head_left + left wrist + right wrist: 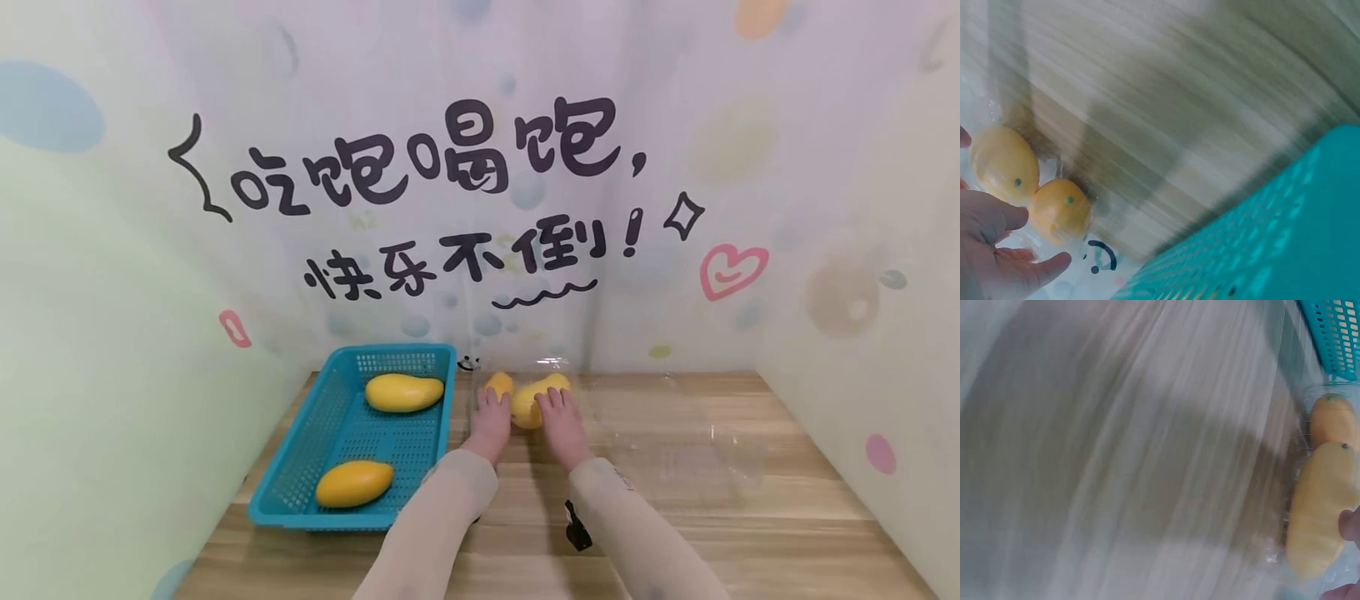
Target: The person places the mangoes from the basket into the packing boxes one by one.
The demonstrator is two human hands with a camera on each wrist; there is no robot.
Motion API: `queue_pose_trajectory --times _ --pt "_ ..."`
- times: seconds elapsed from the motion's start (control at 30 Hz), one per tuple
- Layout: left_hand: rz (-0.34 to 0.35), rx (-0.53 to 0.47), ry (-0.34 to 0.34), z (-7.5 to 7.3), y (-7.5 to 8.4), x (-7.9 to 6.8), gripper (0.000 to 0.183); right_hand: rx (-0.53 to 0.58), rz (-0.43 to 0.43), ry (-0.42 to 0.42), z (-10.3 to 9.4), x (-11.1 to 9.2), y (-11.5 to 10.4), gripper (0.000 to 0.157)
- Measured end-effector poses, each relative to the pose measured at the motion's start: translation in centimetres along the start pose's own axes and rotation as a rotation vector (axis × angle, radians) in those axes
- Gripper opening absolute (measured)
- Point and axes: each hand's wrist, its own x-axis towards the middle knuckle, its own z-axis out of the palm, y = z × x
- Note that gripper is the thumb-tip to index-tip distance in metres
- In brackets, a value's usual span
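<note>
The yellow mango (528,408) is lying in the clear plastic container (553,362), close to the printed wall (112,250) and directly ahead of the hands, and its long axis is slanting forward and toward the right. The orange mango (499,382) is sitting just beside it, on its left, in the same container. The right hand (565,423) is lying nearer to the yellow mango, at its right end; in the right wrist view a digit is touching the fruit, but I cannot tell whether this hand is gripping it. The left hand (491,423) is lying nearer to the orange mango, its digits standing apart from one another and not curling around it; whether they are touching it, I cannot tell. Farther to the left, the blue basket (322,522) is standing, and in it the far mango (403,392) and the near mango (354,483) are lying well apart. On the other side, a clear plastic piece (690,457) is resting on the wooden table (795,533)
</note>
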Motion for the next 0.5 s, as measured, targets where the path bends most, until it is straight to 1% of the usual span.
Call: queue_pose_trajectory --times 0.07,0.13,0.2,0.27,0.33,0.37,0.43,0.47,0.5 --pt "-0.008 -0.02 -0.007 0.1 -0.1 0.1 0.039 -0.012 0.022 -0.028 0.0 0.2 -0.1 0.033" --pt "-0.016 -0.037 -0.033 0.2 -0.1 0.2 0.041 -0.016 0.038 -0.052 -0.1 0.4 -0.3 0.034" --pt "-0.023 -0.068 -0.064 0.1 -0.2 0.4 0.044 0.016 0.067 -0.065 -0.3 0.6 -0.5 0.034" --pt "-0.018 -0.125 -0.045 -0.1 -0.4 0.5 0.046 0.033 0.099 -0.055 -0.9 0.9 -0.9 0.036" --pt "-0.009 -0.167 -0.039 -0.5 -0.4 0.7 0.05 0.036 0.112 -0.043 -2.2 1.1 -1.3 0.039" --pt "-0.008 -0.189 -0.039 -0.8 -0.4 0.7 0.052 0.035 0.118 -0.046 -3.2 1.2 -1.4 0.04" --pt "0.004 -0.203 -0.017 -1.3 -0.3 0.6 0.056 -0.019 0.098 -0.04 -5.7 1.4 -1.3 0.039" --pt "0.007 -0.192 -0.026 -1.6 -0.2 0.6 0.058 -0.035 0.087 -0.05 -7.0 1.4 -1.0 0.038" --pt "0.018 -0.18 -0.021 -2.0 -0.1 0.6 0.059 -0.049 0.07 -0.059 -8.5 1.3 -0.4 0.035"
